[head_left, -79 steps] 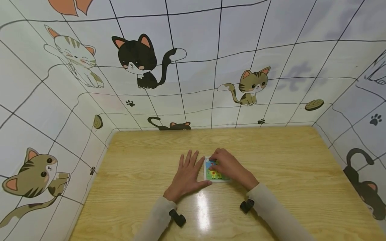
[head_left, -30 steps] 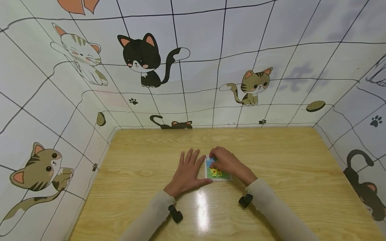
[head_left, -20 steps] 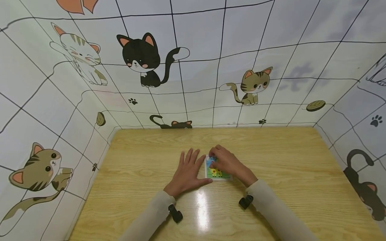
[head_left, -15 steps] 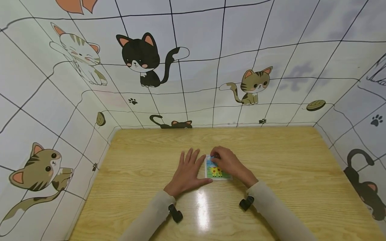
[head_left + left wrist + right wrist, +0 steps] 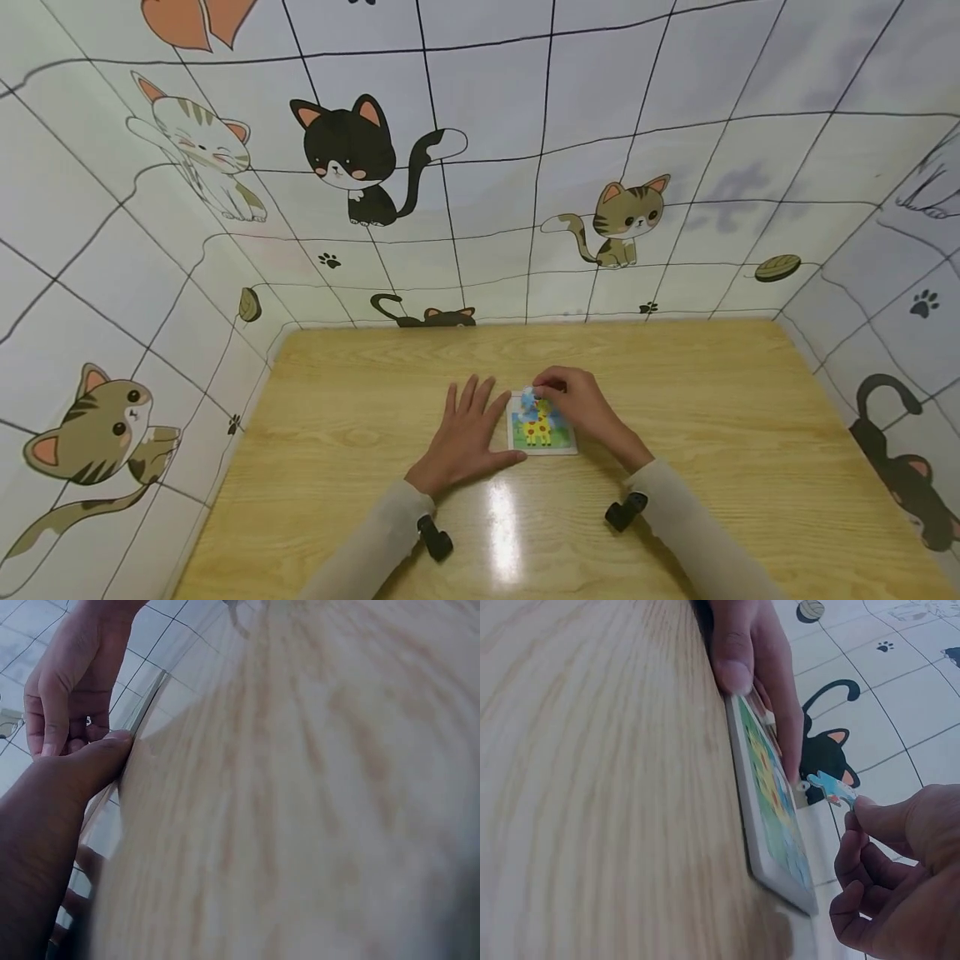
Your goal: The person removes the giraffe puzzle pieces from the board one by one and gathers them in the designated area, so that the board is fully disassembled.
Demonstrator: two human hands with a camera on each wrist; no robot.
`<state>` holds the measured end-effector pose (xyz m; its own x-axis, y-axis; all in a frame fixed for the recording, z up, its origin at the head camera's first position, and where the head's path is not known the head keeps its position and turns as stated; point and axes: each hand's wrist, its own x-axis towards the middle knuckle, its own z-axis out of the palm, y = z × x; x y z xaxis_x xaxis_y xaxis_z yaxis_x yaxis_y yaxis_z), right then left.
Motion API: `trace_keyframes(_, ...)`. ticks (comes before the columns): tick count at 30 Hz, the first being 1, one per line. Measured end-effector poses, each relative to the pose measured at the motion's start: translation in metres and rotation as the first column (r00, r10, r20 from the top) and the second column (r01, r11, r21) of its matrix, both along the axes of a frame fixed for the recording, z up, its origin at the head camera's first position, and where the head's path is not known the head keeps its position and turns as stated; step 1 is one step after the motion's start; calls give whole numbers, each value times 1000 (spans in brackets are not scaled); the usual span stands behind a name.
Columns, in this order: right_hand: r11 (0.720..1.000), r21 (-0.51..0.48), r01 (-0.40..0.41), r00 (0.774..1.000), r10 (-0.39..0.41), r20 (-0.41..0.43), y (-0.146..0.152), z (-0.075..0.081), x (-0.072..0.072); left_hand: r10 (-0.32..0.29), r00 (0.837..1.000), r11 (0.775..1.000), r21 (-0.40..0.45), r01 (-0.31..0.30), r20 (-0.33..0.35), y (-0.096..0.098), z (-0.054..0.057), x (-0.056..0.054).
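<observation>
A small jigsaw puzzle board with a white frame and a yellow giraffe picture lies on the table in the head view. My left hand rests spread on the tabletop at the board's left side, its thumb by the near left corner and its index finger by the far left one. Between thumb and index finger, my right hand pinches a light-blue puzzle piece with a touch of red. The right wrist view shows this piece raised off the board's face. In the left wrist view, my left thumb touches the board's edge.
The wood-grain table is bounded by white walls printed with cats and grid lines at the back and both sides. A black wrist camera sits on the left sleeve, another on the right.
My right hand has drawn back slightly to the right from the board's upper left, with the blue puzzle piece lifted in its fingertips. More of the giraffe shows. My left hand stays put.
</observation>
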<state>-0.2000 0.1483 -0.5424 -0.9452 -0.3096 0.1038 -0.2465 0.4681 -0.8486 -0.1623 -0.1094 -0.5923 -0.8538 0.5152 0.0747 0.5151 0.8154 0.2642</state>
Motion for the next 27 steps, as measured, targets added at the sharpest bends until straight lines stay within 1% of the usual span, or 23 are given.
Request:
trace_keyframes(4,1000,-20,0,1000,0,8,14,2,1,-2,1000,1000,-13,3,23,0,1,4)
trace_keyframes(8,1000,1,20,1000,-20,-21,31,2,2,-7,999,1000,-25,8,35,0,2,7)
trace_keyframes(12,998,33,47,998,-45,-48,49,1,2,-11,1000,1000,-20,12,27,0,0,9)
trace_keyframes(19,994,72,87,996,-84,-41,75,-3,2,-13,1000,1000,-21,13,19,1,-5,8)
trace_keyframes(24,990,113,90,995,-86,-40,86,-6,-2,-8,1000,999,-42,8,5,1,-7,6)
trace_keyframes(27,987,135,82,997,-79,-27,89,-7,-6,-4,1000,999,-40,4,-6,1,-7,5)
